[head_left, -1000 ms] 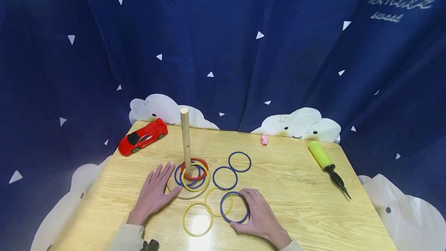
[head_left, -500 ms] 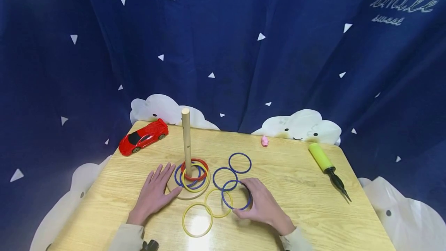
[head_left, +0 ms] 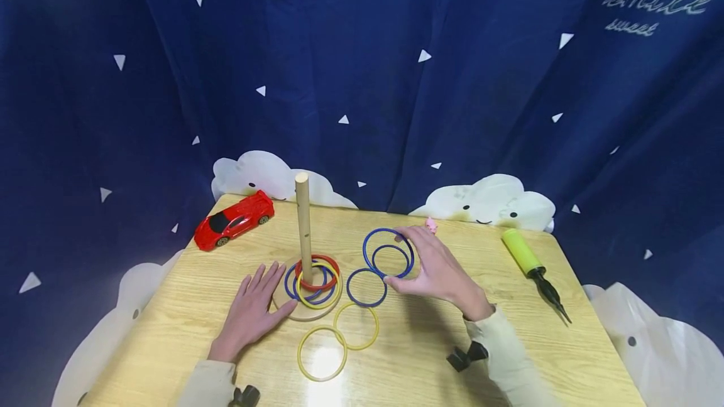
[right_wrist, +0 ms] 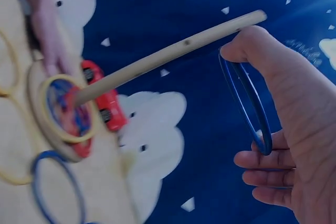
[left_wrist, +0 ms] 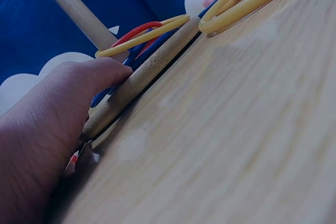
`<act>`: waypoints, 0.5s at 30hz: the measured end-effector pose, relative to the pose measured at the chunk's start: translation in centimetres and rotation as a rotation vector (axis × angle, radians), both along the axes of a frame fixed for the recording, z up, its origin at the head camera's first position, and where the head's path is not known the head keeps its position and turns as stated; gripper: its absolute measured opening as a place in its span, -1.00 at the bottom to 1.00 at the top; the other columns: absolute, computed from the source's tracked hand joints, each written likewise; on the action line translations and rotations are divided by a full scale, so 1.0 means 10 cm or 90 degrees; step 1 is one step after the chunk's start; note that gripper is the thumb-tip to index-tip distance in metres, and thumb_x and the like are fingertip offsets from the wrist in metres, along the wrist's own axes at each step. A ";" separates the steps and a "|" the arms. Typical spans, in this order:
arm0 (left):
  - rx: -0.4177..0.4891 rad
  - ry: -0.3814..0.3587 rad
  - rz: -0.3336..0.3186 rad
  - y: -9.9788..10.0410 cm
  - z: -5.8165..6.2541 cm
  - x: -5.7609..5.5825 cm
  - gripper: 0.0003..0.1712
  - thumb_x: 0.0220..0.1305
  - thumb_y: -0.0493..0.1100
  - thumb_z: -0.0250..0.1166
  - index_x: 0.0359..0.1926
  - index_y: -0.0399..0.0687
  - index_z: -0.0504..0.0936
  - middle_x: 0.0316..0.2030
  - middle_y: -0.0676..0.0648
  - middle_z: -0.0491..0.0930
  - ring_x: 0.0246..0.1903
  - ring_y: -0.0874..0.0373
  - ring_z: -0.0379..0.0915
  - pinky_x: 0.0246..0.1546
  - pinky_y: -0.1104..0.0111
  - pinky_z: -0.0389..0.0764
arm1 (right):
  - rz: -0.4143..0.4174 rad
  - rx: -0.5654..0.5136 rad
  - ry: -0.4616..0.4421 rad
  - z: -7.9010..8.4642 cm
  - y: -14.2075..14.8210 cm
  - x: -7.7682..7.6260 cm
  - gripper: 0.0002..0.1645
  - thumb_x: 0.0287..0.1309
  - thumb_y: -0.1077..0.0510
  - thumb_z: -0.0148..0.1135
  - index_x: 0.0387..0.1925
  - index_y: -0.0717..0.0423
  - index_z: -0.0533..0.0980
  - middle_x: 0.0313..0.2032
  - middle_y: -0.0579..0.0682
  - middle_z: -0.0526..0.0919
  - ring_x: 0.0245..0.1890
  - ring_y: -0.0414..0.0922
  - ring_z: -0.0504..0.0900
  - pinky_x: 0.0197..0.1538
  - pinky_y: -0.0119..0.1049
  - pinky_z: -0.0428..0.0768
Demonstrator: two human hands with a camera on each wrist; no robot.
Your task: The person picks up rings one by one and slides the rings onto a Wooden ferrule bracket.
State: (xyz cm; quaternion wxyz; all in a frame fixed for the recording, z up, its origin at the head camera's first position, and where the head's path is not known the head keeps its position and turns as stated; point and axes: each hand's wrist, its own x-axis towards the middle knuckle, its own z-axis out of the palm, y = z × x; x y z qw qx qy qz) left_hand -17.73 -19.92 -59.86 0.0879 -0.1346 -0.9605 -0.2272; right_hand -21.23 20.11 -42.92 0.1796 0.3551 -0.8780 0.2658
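Note:
My right hand (head_left: 435, 265) pinches a blue ring (head_left: 364, 245) between thumb and fingers, raised above the table; the right wrist view shows the same blue ring (right_wrist: 257, 106) spanning thumb to fingertips. My left hand (head_left: 252, 316) rests with straight fingers at the left edge of a round wooden base (head_left: 283, 306), the thumb on its rim. From that base rises a wooden peg (head_left: 303, 225), with a red ring (head_left: 334, 262), a yellow ring (head_left: 305, 301) and blue rings around its foot. In the left wrist view the left thumb (left_wrist: 113, 72) lies against the base's edge.
On the table (head_left: 509, 344) lie two blue rings, one (head_left: 349, 297) nearer and one partly behind the held ring, and two overlapping yellow rings (head_left: 300, 357). A red toy car (head_left: 234, 222), a pink pig figure (head_left: 432, 225) and a green-and-black hand pump (head_left: 523, 253) lie farther out.
My right hand has lifted the blue ring off the near part of the table and carried it up and away, over the far blue ring. The left hand stays put.

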 end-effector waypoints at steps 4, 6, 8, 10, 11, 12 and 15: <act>-0.002 0.001 0.000 0.00 0.00 -0.01 0.04 0.36 0.47 0.19 0.64 0.03 0.19 0.60 -0.13 0.17 0.61 -0.22 -0.05 0.56 -0.19 -0.06 | 0.012 -0.006 0.012 0.28 -0.07 -0.11 -0.02 -0.12 -0.29 0.56 0.26 0.14 0.49 -0.06 -0.09 0.62 0.04 -0.10 0.54 0.13 -0.01 0.54; -0.003 0.001 0.000 0.00 0.00 -0.02 0.05 0.36 0.47 0.19 0.64 0.03 0.19 0.60 -0.13 0.17 0.61 -0.22 -0.05 0.56 -0.19 -0.06 | 0.020 -0.012 0.013 0.41 -0.11 -0.15 -0.02 -0.13 -0.28 0.57 0.27 0.12 0.49 -0.08 -0.10 0.60 0.01 -0.12 0.52 0.06 -0.07 0.56; -0.004 0.000 0.000 0.00 -0.01 -0.02 0.05 0.35 0.47 0.19 0.64 0.03 0.19 0.60 -0.13 0.17 0.61 -0.22 -0.06 0.56 -0.19 -0.05 | 0.031 -0.020 0.019 0.53 -0.15 -0.20 0.00 -0.14 -0.27 0.58 0.29 0.12 0.48 -0.09 -0.13 0.59 0.02 -0.11 0.53 0.06 -0.10 0.56; -0.004 -0.002 0.000 0.00 -0.01 -0.02 0.05 0.35 0.47 0.19 0.64 0.03 0.19 0.60 -0.13 0.17 0.61 -0.22 -0.06 0.56 -0.19 -0.06 | 0.045 -0.031 0.029 0.65 -0.20 -0.25 0.01 -0.14 -0.26 0.58 0.30 0.12 0.48 -0.10 -0.13 0.60 0.01 -0.10 0.53 0.03 -0.12 0.55; -0.004 -0.002 0.000 0.00 -0.01 -0.02 0.05 0.35 0.47 0.19 0.64 0.03 0.19 0.60 -0.13 0.17 0.61 -0.21 -0.06 0.56 -0.19 -0.06 | 0.051 -0.036 0.033 0.70 -0.23 -0.27 0.01 -0.14 -0.26 0.58 0.31 0.12 0.48 -0.10 -0.13 0.60 -0.01 -0.10 0.52 0.00 -0.14 0.55; -0.004 -0.002 0.000 0.00 -0.01 -0.02 0.05 0.35 0.47 0.19 0.64 0.03 0.19 0.60 -0.13 0.17 0.61 -0.22 -0.06 0.56 -0.19 -0.06 | 0.058 -0.042 0.040 0.75 -0.25 -0.29 0.01 -0.15 -0.26 0.58 0.31 0.12 0.48 -0.10 -0.15 0.60 -0.01 -0.10 0.53 -0.01 -0.15 0.55; -0.004 -0.002 -0.001 0.00 0.00 -0.01 0.05 0.35 0.47 0.19 0.64 0.02 0.19 0.60 -0.13 0.17 0.61 -0.22 -0.06 0.55 -0.20 -0.06 | 0.076 -0.057 0.059 0.88 -0.34 -0.33 0.02 -0.15 -0.26 0.57 0.30 0.17 0.49 -0.11 -0.10 0.62 -0.02 -0.09 0.53 -0.03 -0.18 0.54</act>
